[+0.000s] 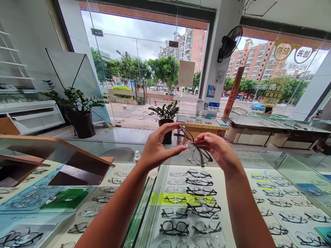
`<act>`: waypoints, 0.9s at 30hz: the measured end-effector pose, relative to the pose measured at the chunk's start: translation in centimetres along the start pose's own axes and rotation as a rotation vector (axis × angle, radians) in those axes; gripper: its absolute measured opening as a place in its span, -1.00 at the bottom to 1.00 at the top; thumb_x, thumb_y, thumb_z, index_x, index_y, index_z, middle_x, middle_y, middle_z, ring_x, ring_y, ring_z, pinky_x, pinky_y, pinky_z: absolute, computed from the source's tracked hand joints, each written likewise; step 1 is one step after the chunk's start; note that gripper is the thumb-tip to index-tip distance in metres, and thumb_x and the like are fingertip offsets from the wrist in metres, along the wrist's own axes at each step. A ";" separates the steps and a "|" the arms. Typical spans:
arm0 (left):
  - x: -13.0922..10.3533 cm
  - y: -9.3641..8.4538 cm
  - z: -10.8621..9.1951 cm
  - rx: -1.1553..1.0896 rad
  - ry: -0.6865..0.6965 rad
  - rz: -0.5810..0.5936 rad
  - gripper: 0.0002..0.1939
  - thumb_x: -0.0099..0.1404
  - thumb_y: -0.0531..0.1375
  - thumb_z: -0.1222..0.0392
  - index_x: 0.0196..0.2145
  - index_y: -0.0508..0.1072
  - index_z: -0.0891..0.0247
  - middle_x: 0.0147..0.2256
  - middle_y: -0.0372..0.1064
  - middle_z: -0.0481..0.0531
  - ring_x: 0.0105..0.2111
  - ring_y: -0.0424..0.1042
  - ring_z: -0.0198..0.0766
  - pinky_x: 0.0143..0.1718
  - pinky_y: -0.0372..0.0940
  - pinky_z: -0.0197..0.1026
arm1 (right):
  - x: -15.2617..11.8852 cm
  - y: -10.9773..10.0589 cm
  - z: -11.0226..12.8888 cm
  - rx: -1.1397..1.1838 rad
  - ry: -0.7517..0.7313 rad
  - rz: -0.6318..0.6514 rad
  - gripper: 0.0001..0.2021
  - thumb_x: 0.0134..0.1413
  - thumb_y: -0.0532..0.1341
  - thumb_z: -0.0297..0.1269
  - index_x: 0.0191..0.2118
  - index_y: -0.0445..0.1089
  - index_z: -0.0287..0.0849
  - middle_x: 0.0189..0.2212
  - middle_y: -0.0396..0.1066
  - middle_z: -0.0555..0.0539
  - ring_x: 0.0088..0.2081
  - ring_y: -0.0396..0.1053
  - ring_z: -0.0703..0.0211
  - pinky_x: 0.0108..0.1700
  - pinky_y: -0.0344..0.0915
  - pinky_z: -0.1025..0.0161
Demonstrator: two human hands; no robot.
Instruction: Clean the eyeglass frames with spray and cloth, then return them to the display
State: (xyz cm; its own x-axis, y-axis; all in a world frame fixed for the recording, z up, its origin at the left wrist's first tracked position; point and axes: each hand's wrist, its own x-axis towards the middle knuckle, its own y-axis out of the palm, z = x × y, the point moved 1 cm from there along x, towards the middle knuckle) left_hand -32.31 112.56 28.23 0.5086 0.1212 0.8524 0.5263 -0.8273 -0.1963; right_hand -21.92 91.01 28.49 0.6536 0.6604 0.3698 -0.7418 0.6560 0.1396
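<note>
A pair of dark-framed glasses (198,151) is held up above a glass display case (160,172), in the middle of the head view. My left hand (160,146) has its thumb and forefinger at the left side of the glasses, around the frame and a temple. With curled fingers, my right hand (216,148) pinches the glasses from the right. Rows of glasses (174,227) lie in the case below both hands.
Wooden display boards (80,158) rise at the left, near a small white bottle (137,156). Further cases of glasses extend to both sides. Beyond stand potted plants (80,117), a counter (201,126) and large windows; a fan (230,43) hangs on the pillar.
</note>
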 end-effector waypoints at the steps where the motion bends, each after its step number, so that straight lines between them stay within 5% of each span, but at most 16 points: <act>1: 0.1 -0.3 0.0 0.000 0.003 0.046 -0.21 -0.03 0.61 0.14 0.18 0.55 0.11 0.10 0.57 0.23 0.12 0.56 0.03 0.26 0.46 0.11 | 0.1 0.1 -0.2 -0.017 0.024 0.034 -0.75 0.07 0.42 -0.06 -0.23 0.61 -0.12 -0.22 0.62 -0.07 -0.14 0.55 0.10 0.07 0.45 0.11; 6: 0.2 -1.1 0.0 -0.032 0.015 0.185 -0.20 0.00 0.60 0.13 0.21 0.55 0.06 0.09 0.58 0.23 0.13 0.57 0.06 0.27 0.45 0.15 | 0.6 0.6 -1.2 -0.017 0.149 0.190 -0.71 -0.03 0.52 -0.05 -0.31 0.58 -0.16 -0.40 0.53 0.00 -0.37 0.43 0.23 -0.21 0.39 0.24; 13: 0.6 -1.2 0.4 -0.100 -0.015 0.262 -0.25 0.07 0.57 0.12 0.22 0.54 0.01 0.15 0.55 0.23 0.19 0.53 0.07 0.29 0.42 0.17 | 0.7 1.0 -2.1 0.112 0.298 0.297 -0.60 -0.11 0.56 0.02 -0.47 0.46 -0.17 -0.62 0.22 0.14 -0.57 0.03 0.38 -0.52 -0.02 0.35; 16: 0.6 -1.1 1.0 -0.040 -0.076 0.120 -0.35 0.07 0.56 0.08 0.13 0.59 0.05 0.11 0.56 0.21 0.22 0.49 0.04 0.29 0.39 0.14 | 1.0 1.1 -2.2 0.027 0.166 0.161 -0.60 -0.06 0.53 0.06 -0.43 0.47 -0.16 -0.58 0.29 0.11 -0.56 0.10 0.36 -0.51 0.03 0.33; 19: 0.4 -0.6 1.5 0.049 -0.246 -0.092 -0.61 0.17 0.49 -0.05 -0.10 0.66 0.17 -0.14 0.63 0.15 -0.09 0.60 -0.07 0.02 0.52 0.00 | 1.3 1.1 -2.4 -0.170 -0.030 -0.066 -0.58 -0.03 0.50 0.12 -0.37 0.52 -0.16 -0.56 0.38 0.07 -0.54 0.24 0.30 -0.47 0.15 0.29; 22: 0.1 0.5 1.3 0.043 -0.397 0.015 -0.66 0.23 0.42 -0.14 -0.28 0.68 0.21 -0.33 0.64 0.10 -0.35 0.57 -0.16 -0.24 0.50 -0.11 | 1.6 1.2 -2.9 -0.258 -0.093 -0.145 -0.55 -0.01 0.47 0.18 -0.35 0.51 -0.15 -0.53 0.44 0.03 -0.52 0.33 0.24 -0.47 0.21 0.26; 27: -0.3 1.9 1.3 0.022 -0.435 0.134 -0.68 0.25 0.40 -0.13 -0.31 0.70 0.20 -0.33 0.66 0.09 -0.34 0.58 -0.15 -0.24 0.47 -0.11 | 1.4 1.6 -3.4 -0.304 -0.107 -0.142 -0.56 0.06 0.44 0.18 -0.32 0.52 -0.15 -0.50 0.50 -0.01 -0.50 0.42 0.19 -0.46 0.28 0.24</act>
State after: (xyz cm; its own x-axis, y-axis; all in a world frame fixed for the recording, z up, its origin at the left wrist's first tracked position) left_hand -30.59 111.66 27.03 0.8097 0.2365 0.5371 0.4481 -0.8402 -0.3055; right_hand -21.65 94.21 26.13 0.7157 0.5229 0.4630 -0.5552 0.8281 -0.0770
